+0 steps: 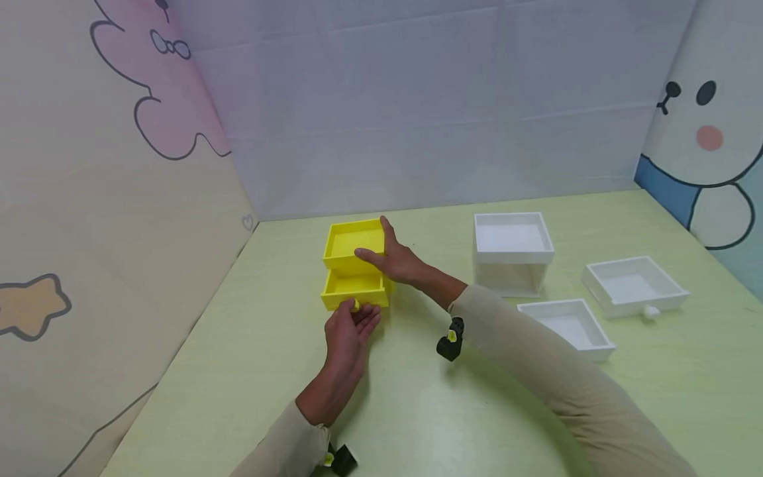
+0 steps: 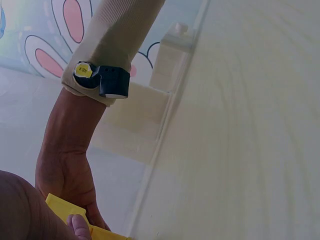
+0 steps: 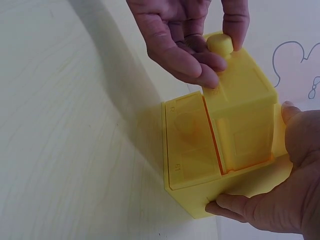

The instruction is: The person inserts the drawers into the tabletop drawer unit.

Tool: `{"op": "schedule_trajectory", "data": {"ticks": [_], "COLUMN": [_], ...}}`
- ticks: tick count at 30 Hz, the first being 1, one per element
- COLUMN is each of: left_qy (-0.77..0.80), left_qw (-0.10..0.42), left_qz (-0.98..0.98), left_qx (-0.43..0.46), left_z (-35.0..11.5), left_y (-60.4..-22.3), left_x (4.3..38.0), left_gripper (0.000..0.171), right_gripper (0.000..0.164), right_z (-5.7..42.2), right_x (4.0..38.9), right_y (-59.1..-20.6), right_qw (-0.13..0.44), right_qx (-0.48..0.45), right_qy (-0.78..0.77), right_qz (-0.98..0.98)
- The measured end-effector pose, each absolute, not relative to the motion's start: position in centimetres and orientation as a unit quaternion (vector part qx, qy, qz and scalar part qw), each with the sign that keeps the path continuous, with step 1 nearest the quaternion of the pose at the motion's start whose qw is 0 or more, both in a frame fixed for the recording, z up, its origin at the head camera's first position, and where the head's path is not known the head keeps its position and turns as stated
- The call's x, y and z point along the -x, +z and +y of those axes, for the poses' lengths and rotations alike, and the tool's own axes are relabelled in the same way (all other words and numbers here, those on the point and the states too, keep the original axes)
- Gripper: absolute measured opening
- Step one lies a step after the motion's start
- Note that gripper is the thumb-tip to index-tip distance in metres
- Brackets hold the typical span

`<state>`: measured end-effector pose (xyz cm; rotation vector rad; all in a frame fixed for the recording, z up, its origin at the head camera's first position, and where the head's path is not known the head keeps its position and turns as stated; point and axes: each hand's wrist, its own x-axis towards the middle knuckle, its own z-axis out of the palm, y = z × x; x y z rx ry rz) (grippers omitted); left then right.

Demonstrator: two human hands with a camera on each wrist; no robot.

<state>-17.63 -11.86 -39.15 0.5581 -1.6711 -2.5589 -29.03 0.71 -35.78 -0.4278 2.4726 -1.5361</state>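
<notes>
A small yellow drawer cabinet stands on the table, with its upper drawer pulled partway out. My left hand is in front of it, pinching the round yellow knob with thumb and fingers. From the right side, my right hand holds the cabinet body, its thumb over the top and its other fingers against the side. Below the pulled drawer, a lower drawer front sits flush in the body. Only a corner of the yellow cabinet shows in the left wrist view.
To the right stands a white cabinet with an open front. Two white drawers lie apart from it: one drawer with a round knob at far right, another drawer partly behind my right sleeve. A plain curtain borders the table's back.
</notes>
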Motion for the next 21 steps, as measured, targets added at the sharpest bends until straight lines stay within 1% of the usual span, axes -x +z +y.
{"op": "schedule_trajectory", "data": {"ticks": [6, 16, 21], "left_qy": [-0.818, -0.815, -0.816], "left_qw": [0.007, 0.010, 0.011], "left_qz": [-0.542, -0.548, -0.547], "left_qx": [-0.189, -0.185, -0.188], "left_z": [-12.0, -11.8, -11.8], "left_y": [-39.1, -39.2, -39.4], "left_x": [18.0, 19.0, 19.3], "left_gripper": [0.035, 0.034, 0.034], "right_gripper": [0.100, 0.098, 0.099], "right_z": [0.7, 0.9, 0.8], "right_x": [29.1, 29.0, 29.2], "right_y": [-35.8, -35.3, -35.6], "right_qw": [0.099, 0.095, 0.103], "right_qx": [0.146, 0.144, 0.145], "right_qy": [-0.518, -0.510, -0.511], "right_qz": [0.837, 0.843, 0.841]}}
